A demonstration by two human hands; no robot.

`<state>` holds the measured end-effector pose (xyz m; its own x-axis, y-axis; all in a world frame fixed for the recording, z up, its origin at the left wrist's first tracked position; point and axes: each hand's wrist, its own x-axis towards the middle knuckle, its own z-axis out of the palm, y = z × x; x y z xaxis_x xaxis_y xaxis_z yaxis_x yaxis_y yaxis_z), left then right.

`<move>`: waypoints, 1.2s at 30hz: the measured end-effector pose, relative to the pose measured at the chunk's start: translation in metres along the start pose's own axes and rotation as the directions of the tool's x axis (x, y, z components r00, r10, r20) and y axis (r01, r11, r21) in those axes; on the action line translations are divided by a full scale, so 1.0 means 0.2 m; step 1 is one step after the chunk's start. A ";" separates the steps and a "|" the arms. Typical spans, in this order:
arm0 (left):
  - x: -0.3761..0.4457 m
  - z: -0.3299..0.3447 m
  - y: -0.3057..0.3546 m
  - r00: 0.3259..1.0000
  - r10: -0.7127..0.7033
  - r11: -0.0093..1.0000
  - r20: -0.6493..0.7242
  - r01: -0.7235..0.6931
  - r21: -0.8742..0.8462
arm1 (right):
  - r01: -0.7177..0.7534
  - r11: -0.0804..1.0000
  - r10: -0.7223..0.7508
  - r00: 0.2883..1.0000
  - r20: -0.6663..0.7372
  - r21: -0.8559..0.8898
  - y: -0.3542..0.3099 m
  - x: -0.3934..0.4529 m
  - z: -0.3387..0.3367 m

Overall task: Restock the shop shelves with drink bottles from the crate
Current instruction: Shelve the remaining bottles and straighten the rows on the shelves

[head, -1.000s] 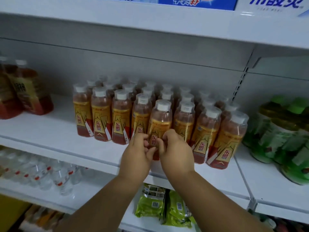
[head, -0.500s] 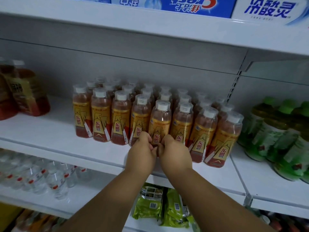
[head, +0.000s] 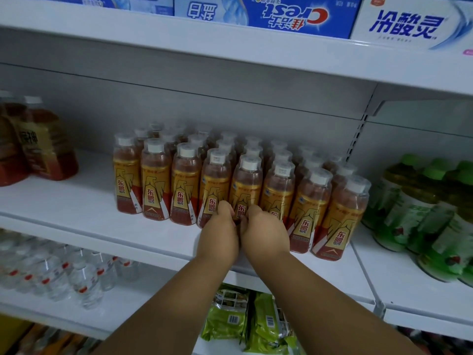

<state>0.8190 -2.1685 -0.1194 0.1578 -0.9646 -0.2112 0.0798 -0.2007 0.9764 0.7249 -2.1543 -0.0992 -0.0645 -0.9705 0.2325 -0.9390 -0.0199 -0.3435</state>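
At the front edge of the middle shelf (head: 76,213), the left hand (head: 217,235) and right hand (head: 265,233) sit side by side, fingers curled around the base of one front-row bottle (head: 247,185). Compared with a second ago, both hands have pushed deeper and the bottle now stands flush in line with its neighbours, so this one looks all but placed. Around it the orange drink bottles (head: 156,180) stand upright in tight rows, touching. Beside them to the right stand green-capped bottles (head: 422,201); water bottles (head: 64,275) lie on the shelf below. No crate is in view.
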 end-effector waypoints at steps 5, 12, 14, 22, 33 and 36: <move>-0.01 0.00 -0.01 0.999 0.034 0.998 0.014 -0.035 0.060 | 0.018 1.000 -0.018 1.000 -0.003 0.017 0.00 -0.01 -0.01; -0.02 -0.09 -0.07 0.819 0.567 0.647 0.091 -0.511 0.566 | 0.061 0.994 -0.059 0.998 -0.031 0.088 -0.03 -0.04 -0.07; -0.06 -0.12 -0.04 0.799 0.594 0.623 0.093 -0.530 0.575 | 0.079 0.987 -0.074 0.996 -0.040 0.143 -0.05 -0.07 -0.09; -0.39 -0.50 0.02 0.653 0.746 0.622 -0.128 -0.615 0.485 | 0.267 0.870 -0.202 0.960 -0.195 0.415 -0.34 -0.33 -0.09; -1.05 -1.63 -0.25 0.656 0.685 0.702 -0.317 -0.477 0.530 | 0.310 0.699 -0.340 0.937 -0.082 0.645 -1.17 -1.13 0.18; -1.31 -1.90 -0.34 0.636 0.659 0.723 -0.402 -0.389 0.570 | 0.391 0.653 -0.508 0.861 -0.007 0.648 -1.37 -1.37 0.23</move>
<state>1.1463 -1.8378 -0.1480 0.5484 -0.6770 0.4908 -0.5648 0.1329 0.8145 1.0156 -1.8932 -0.1107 0.4192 -0.8241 0.3809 -0.4196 -0.5479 -0.7237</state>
